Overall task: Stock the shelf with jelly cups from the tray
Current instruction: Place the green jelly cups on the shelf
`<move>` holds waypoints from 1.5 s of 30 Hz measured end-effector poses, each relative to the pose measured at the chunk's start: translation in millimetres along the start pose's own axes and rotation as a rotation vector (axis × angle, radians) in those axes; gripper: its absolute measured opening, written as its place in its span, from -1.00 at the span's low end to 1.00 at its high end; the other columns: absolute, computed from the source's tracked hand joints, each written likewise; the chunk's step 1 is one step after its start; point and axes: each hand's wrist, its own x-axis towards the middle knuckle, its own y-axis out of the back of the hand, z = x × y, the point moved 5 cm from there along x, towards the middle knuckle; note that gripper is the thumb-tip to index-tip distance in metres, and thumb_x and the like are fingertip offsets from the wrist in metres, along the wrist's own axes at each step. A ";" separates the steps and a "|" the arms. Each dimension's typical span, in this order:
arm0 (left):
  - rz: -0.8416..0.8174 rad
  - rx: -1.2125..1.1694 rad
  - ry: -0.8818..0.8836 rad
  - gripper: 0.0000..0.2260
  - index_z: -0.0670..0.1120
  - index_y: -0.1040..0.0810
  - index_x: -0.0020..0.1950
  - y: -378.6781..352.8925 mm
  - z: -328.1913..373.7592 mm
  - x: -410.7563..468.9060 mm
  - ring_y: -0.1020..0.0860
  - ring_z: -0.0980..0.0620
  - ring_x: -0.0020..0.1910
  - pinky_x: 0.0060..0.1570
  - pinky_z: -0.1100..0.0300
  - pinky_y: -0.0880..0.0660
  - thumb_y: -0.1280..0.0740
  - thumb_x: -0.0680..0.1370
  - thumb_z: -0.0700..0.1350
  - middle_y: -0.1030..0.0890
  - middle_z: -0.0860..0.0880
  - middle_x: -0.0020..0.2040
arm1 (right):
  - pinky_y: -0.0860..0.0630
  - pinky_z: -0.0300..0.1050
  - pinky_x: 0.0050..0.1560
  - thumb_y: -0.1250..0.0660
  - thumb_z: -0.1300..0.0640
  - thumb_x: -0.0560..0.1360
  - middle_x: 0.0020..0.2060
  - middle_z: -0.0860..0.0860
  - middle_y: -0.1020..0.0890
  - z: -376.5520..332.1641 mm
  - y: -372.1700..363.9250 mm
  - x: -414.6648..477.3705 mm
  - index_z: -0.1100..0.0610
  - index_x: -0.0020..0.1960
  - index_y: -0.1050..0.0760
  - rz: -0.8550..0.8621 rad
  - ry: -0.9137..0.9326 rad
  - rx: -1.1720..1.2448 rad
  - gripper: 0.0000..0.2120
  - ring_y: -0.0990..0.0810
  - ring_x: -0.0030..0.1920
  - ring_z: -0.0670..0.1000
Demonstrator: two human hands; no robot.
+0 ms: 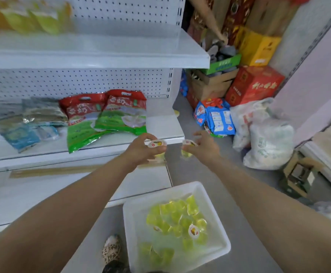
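Currently, head view, the only one I have. I log the left hand [141, 149] raised just in front of the lip of the middle shelf [161, 126], with fingers and thumb curled round a jelly cup [156, 144]. Its printed lid faces up toward the camera, and some yellow-green shows under the fingers. The right hand [205, 146] is beside it at the same height, off the shelf's right end, and pinches a second jelly cup [189, 143] that is tilted with yellow-green jelly below the lid. The two hands are near each other but do not touch. Below them, on the grey floor, sits the white tray [133, 229] with the remaining jelly cups [177, 219] heaped loosely in it; most are blurred, and one lid is legible. On the shelf, two red-and-green bags [121, 113] lie left of the bare corner. Also noted are a patterned shoe [111, 247] left of the tray, and red cartons [255, 85], blue packets [219, 117] and white plastic sacks [269, 143] piled at right.
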 end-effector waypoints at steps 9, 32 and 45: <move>0.316 0.297 -0.273 -0.50 -0.01 -0.48 0.06 101.8 142.6 -49.3 -0.56 0.05 -0.06 -0.18 0.22 -0.43 -0.62 0.27 0.08 -0.58 0.04 -0.05 | -0.47 -0.26 -0.14 -0.63 0.04 0.26 0.02 0.02 -0.60 -168.7 35.5 5.6 -0.06 0.27 -0.43 -0.004 0.348 0.092 -0.35 -0.61 -0.01 -0.01; 0.604 0.947 -0.007 -0.25 -0.16 -0.31 0.50 384.9 232.7 -23.5 -0.43 -0.10 0.38 0.23 0.09 -0.43 -0.51 0.43 0.11 -0.30 -0.09 0.52 | -0.48 -0.08 0.15 -0.61 0.06 0.32 0.23 0.05 -0.55 -462.6 -131.3 62.9 0.03 0.40 -0.32 -0.228 0.604 -0.025 -0.25 -0.55 0.18 0.08; 0.652 0.990 -0.006 -0.28 -0.17 -0.35 0.46 396.2 235.0 -1.2 -0.46 -0.12 0.32 0.19 0.08 -0.44 -0.53 0.41 0.07 -0.48 -0.11 0.37 | -0.43 -0.15 0.12 -0.57 0.01 0.37 0.30 0.04 -0.52 -474.6 -159.0 81.5 0.07 0.44 -0.29 -0.231 0.613 -0.106 -0.25 -0.51 0.26 0.05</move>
